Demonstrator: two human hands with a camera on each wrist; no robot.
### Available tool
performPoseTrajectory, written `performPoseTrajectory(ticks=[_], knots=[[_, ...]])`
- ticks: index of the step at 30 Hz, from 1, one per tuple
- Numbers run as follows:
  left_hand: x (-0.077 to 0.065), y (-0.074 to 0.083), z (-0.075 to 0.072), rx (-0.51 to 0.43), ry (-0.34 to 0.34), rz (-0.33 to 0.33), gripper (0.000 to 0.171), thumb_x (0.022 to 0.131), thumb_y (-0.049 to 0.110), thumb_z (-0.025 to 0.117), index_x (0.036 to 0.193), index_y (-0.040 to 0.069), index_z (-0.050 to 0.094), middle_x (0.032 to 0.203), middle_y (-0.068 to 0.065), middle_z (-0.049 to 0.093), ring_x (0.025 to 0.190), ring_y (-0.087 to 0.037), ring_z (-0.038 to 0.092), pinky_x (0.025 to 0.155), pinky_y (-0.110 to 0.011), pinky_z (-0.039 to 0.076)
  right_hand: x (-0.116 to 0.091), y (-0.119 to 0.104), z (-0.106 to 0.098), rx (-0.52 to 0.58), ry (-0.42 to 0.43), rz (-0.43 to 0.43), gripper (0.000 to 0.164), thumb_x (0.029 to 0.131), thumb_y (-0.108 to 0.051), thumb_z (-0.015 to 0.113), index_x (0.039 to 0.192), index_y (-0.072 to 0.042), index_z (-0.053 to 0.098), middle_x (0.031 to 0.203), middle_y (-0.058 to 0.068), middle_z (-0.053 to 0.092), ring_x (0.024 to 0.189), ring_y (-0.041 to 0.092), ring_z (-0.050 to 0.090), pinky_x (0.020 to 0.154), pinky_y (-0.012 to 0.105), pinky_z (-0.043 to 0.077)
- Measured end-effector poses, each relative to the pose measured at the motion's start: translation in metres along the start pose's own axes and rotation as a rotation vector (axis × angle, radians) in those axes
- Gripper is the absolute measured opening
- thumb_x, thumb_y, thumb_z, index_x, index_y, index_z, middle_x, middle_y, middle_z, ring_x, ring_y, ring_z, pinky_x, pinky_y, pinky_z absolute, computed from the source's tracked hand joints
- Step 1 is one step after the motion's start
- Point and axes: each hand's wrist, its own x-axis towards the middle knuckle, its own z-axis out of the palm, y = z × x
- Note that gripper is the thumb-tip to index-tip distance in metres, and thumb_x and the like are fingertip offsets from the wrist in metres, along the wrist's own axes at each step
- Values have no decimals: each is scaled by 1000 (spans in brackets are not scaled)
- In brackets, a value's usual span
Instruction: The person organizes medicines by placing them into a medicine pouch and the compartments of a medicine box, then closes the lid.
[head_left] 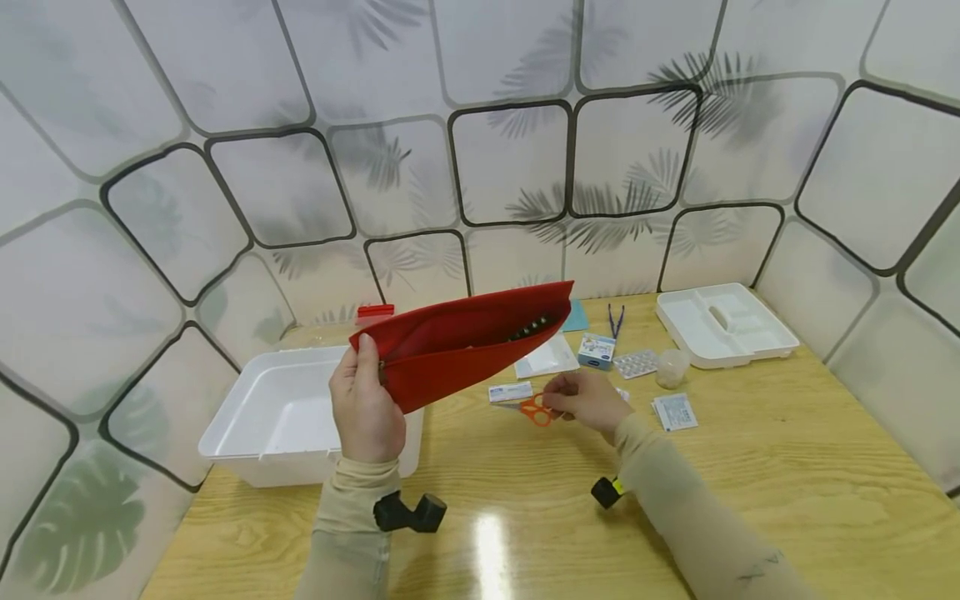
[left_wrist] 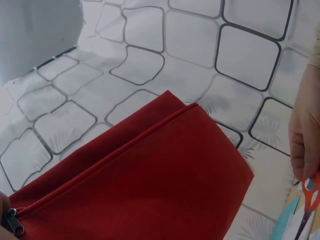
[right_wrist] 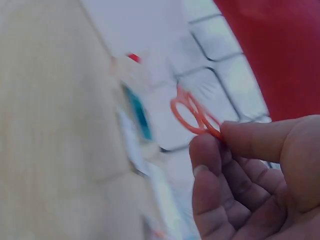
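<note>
My left hand (head_left: 367, 408) grips the left end of a red zippered pouch (head_left: 442, 375), thumb at its opening. The pouch is held tilted above the table, its mouth unzipped, and a dark item with pale spots (head_left: 531, 327) shows inside. In the left wrist view the zip's metal puller (left_wrist: 14, 222) lies by my thumb. To the right of and below the pouch, my right hand (head_left: 588, 402) pinches an orange handle loop of a pair of scissors (head_left: 536, 410) between thumb and fingertips. The blades point left, away from that hand.
A white bin (head_left: 258, 417) stands left, partly behind the pouch. On the table lie a small white box (head_left: 510, 392), blue-white box (head_left: 597, 351), tweezers (head_left: 616, 322), blister pack (head_left: 636, 364), whitish round item (head_left: 672, 367) and sachets (head_left: 675, 412). A white divided tray (head_left: 757, 331) sits back right.
</note>
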Motion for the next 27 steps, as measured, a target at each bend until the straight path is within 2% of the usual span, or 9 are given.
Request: performPoseTrajectory(ticks=[6,9,13,17,22,25,27], knots=[[-1,0,1,6,-5,-7,42,100,39,48,119,4,60,115,-15,63,104,-35,58,85,-49,49,-8,-16,-40,110,184,-17,33,94,-15,63,119,6,58,100,12,68,82,14,66,77,36,55],[-1,0,2,-4,-14,-12,42,100,38,48,118,2,61,114,-17,64,102,-35,60,84,-48,51,-15,-24,-57,193,268,-29,35,95,-14,62,122,8,55,98,7,67,80,9,66,76,30,55],[-2,-2,4,-6,-32,-19,42,100,37,48,116,0,63,111,-18,65,98,-34,63,82,-46,54,-28,-37,-74,304,383,-94,35,94,-11,63,121,8,54,96,2,66,80,7,66,75,24,55],[-5,-3,6,33,-46,-14,42,100,36,48,114,0,63,108,-16,67,95,-32,64,80,-44,55,-42,-50,-86,407,528,-232,23,90,-4,66,110,4,61,92,3,66,78,8,67,72,21,55],[-7,-4,8,63,-69,-11,42,100,36,49,111,-2,64,104,-15,67,92,-30,65,79,-42,56,-57,-67,-90,523,707,-453,24,83,4,70,107,9,67,91,8,69,77,12,70,71,22,55],[-8,-6,9,75,-101,-13,41,101,34,48,109,-3,63,103,-16,67,92,-31,66,80,-42,55,-66,-79,-85,515,769,-585,25,81,8,71,105,13,67,91,10,71,77,14,70,70,21,55],[-8,-7,10,93,-119,-11,41,102,33,47,108,-4,63,102,-16,67,91,-32,66,79,-42,56,-71,-86,-81,474,771,-681,23,80,11,70,101,16,67,90,11,72,76,14,70,69,21,55]])
